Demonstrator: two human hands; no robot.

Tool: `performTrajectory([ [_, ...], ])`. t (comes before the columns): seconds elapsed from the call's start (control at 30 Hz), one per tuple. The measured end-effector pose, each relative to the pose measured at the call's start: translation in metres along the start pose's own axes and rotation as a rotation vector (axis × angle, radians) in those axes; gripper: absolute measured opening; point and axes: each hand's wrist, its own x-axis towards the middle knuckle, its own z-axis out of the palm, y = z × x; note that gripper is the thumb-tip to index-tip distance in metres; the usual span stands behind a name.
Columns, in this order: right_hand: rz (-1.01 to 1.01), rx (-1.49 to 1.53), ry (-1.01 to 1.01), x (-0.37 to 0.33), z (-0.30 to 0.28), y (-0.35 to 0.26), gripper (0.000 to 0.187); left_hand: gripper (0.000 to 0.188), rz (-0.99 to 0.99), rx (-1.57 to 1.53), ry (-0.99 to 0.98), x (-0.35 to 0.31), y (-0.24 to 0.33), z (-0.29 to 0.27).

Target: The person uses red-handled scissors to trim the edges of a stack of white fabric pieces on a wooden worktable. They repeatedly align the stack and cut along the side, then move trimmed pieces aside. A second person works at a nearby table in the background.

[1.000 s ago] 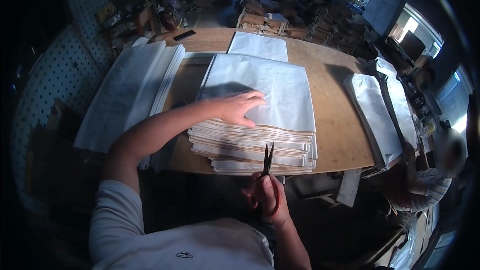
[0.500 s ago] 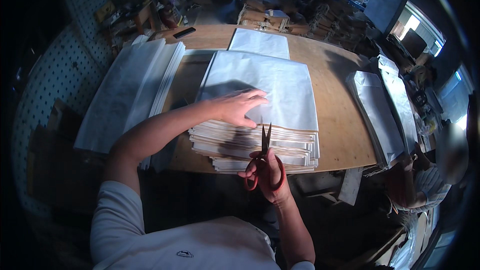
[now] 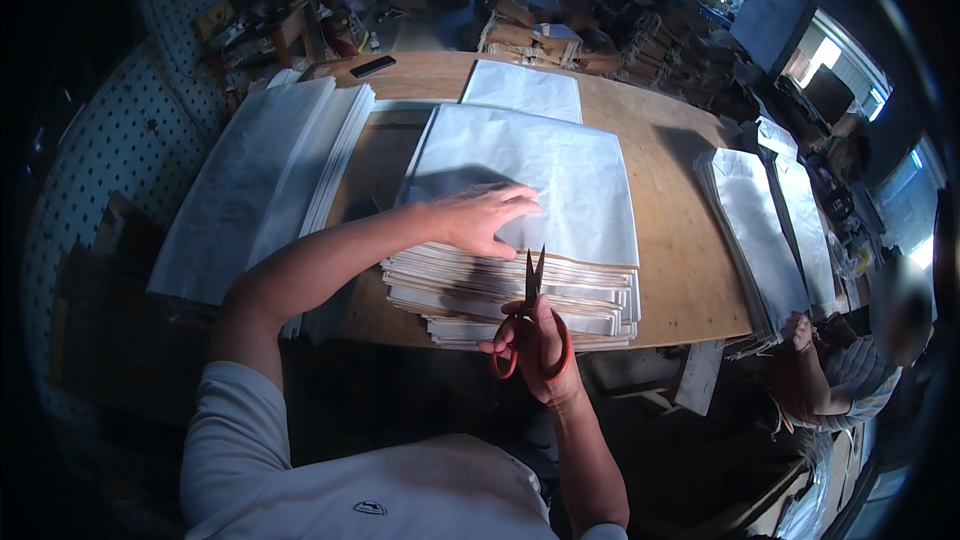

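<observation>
A thick stack of white paper sacks (image 3: pixel 570 180), with layered edges facing me, lies at the middle of the wooden table. On its top sheet rests my left hand (image 3: pixel 482 218), fingers spread and holding nothing. My right hand (image 3: pixel 545 360) grips a pair of scissors (image 3: pixel 535 285) by the red handles, in front of the stack's near edge. The blades point away from me and stand slightly apart. Part of the lower stack is hidden behind the scissors and my right hand.
More white sheets (image 3: pixel 240 180) lie at the table's left. Behind the stack is another white sheet (image 3: pixel 520 88); a dark phone (image 3: pixel 373 66) lies near the far edge. At right, a co-worker's hand (image 3: pixel 800 331) touches folded white sacks (image 3: pixel 748 225) on the wooden table (image 3: pixel 665 230).
My hands and the scissors keep nearly the same pose. The co-worker's hand at the right has shifted to the near end of the folded sacks. The view has shifted slightly.
</observation>
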Motion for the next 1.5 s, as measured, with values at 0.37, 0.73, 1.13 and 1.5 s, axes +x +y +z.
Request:
performTrajectory([
  [0.37,0.004,-0.015,0.014,0.002,-0.002,-0.001,0.066,0.078,-0.002,0.01,0.012,-0.001,0.0,0.003],
  [0.73,-0.028,0.096,-0.062,0.004,0.001,-0.003,0.062,0.063,-0.01,-0.083,0.015,-0.004,0.006,-0.009],
  [1.13,-0.106,-0.52,0.276,-0.042,-0.028,-0.034,0.079,0.009,0.398,0.676,0.462,-0.011,0.017,-0.005],
  [1.5,-0.109,-0.599,0.374,-0.032,-0.057,-0.076,0.075,0.008,0.427,0.705,0.532,-0.007,0.021,0.001],
])
